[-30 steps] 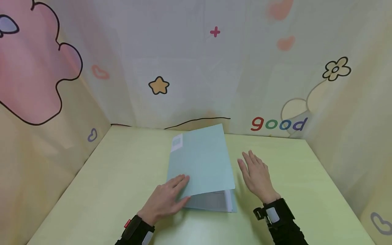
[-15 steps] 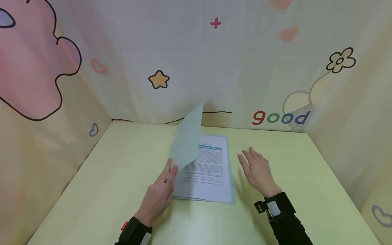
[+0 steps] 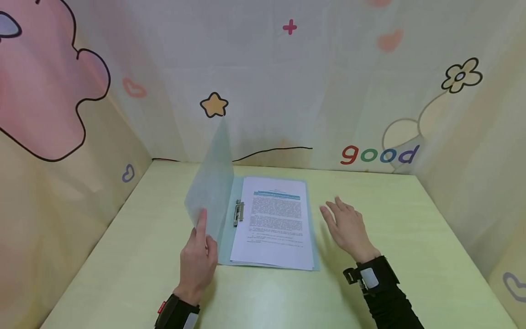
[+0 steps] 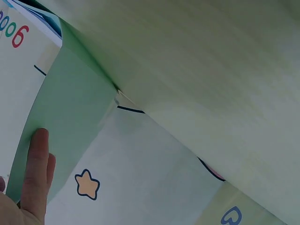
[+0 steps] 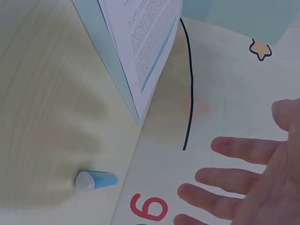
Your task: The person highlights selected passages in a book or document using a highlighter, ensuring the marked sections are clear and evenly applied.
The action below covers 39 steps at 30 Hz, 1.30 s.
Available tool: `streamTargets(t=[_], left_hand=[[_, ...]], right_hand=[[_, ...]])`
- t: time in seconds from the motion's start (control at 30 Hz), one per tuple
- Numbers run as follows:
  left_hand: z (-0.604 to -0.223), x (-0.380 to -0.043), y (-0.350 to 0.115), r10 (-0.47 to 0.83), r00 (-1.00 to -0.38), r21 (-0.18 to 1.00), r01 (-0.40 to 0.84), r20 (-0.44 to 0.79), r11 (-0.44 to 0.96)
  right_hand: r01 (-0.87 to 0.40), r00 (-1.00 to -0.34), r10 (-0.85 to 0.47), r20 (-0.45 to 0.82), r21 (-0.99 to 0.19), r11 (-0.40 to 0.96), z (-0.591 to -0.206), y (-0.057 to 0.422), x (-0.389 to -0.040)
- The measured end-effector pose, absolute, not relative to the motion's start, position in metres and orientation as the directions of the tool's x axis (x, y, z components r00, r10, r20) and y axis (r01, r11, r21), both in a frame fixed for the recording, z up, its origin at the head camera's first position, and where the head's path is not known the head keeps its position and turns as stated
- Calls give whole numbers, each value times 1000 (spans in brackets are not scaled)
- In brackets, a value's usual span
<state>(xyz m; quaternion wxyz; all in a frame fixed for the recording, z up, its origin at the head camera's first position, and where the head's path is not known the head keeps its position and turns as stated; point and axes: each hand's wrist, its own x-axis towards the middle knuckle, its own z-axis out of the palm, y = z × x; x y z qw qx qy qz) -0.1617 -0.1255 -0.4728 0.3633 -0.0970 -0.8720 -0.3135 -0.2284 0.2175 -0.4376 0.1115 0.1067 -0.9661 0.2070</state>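
Observation:
A pale blue file folder [image 3: 316,256] lies on the table with its cover [image 3: 215,183] raised at the left. Inside, printed paper sheets [image 3: 275,224] sit next to a metal clip [image 3: 238,213] at the spine. My left hand [image 3: 197,265] pinches the cover near its front edge. In the left wrist view, a finger [image 4: 37,164] lies along the outer face, with the thumb at the other side of the edge. My right hand [image 3: 347,228] hovers to the right of the folder, fingers loosely extended, holding nothing.
A short blue object [image 5: 96,180] with a pale end stands on the table in the right wrist view, hidden behind my right hand in the head view. Patterned fabric walls [image 3: 263,82] enclose the pale yellow-green table [image 3: 123,260] at the back and sides.
The folder cover has swung up from nearly closed and over to the left, baring the sheets and clip. My left hand has moved left with it; the right hand has barely moved.

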Motion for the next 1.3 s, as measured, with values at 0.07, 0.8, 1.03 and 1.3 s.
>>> streamTargets(t=[0.07, 0.8, 1.03, 1.3], left_hand=[[-472, -161, -128, -84, -712, 477, 373, 697, 796], [-443, -151, -120, -257, -893, 730, 107, 369, 675], [-444, -156, -117, -234, -926, 831, 128, 296, 542], [-450, -165, -127, -17, -931, 567, 208, 366, 797]], right_hand=[[-250, -954, -159, 256, -380, 891, -437, 217, -228], [-323, -946, -283, 156, -435, 840, -451, 204, -224], [-313, -937, -348, -33, -366, 876, -464, 186, -221], [-263, -946, -309, -101, -318, 911, -465, 185, -219]])
